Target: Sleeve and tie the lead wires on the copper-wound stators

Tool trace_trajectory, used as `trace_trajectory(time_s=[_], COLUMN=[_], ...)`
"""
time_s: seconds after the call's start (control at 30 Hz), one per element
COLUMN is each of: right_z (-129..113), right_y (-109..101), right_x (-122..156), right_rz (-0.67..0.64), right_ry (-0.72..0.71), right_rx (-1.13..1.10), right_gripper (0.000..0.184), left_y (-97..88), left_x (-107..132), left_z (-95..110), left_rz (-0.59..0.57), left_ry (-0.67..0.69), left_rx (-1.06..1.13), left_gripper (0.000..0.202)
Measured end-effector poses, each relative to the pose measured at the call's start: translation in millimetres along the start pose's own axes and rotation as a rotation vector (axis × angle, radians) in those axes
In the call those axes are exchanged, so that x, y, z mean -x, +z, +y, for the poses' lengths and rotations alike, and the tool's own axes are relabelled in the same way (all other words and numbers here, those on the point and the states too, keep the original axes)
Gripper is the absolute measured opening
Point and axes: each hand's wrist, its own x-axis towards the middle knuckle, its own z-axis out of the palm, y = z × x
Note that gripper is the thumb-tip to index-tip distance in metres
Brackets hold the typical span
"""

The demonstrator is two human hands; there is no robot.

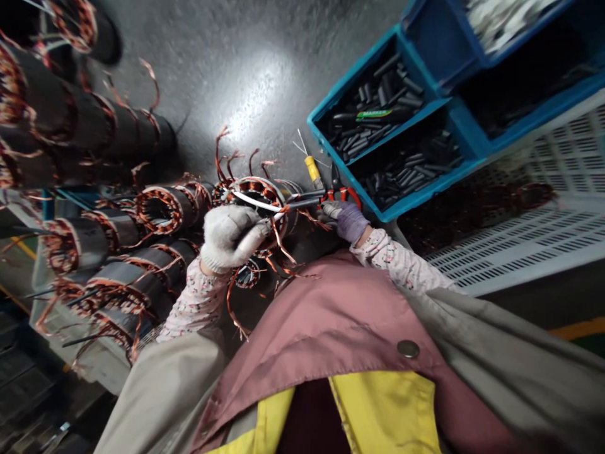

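My left hand (231, 236), in a white knitted glove, is closed in a pinch at the near rim of a motor stator (258, 186) with copper windings. White insulating sleeving (258, 200) arcs across the stator's opening to the pinched fingertips. Loose copper leads (282, 243) hang below it. My right hand (341, 217), gloved with a purple cuff, has its fingers curled beside black tubing (307, 200) and frayed copper ends (314, 221). What those fingers grip is hidden. Just beyond them lie red-handled pliers (350, 195).
A yellow-handled tool (312, 169) lies on the grey worktop (203, 75). Blue bins (352, 165) at the right hold short black tubes, beside a white slotted crate (515, 243). Wound stators (161, 208) crowd the left side, with copper leads sticking out.
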Motion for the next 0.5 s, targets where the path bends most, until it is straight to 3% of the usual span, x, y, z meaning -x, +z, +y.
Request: trace_trajectory(time_s=[0.13, 0.3, 0.5], right_z=[-9.4, -12.7, -5.1], right_y=[-1.0, -2.9, 2.6], right_x=[5.9, 12.3, 3.7], right_rz=[0.05, 0.084, 0.06], right_ry=[0.057, 0.214, 0.19], right_rx=[-0.128, -0.313, -0.292], right_gripper=[0.015, 0.009, 0.002], left_y=[0.3, 1.3, 0.7], left_x=[0.0, 1.4, 2.6], left_z=[0.4, -1.2, -1.5], left_rz=[0.009, 0.004, -0.008], left_ry=[0.006, -0.022, -0.058], left_rx=[0.021, -0.008, -0.006], left_gripper=[0.014, 0.018, 0.021])
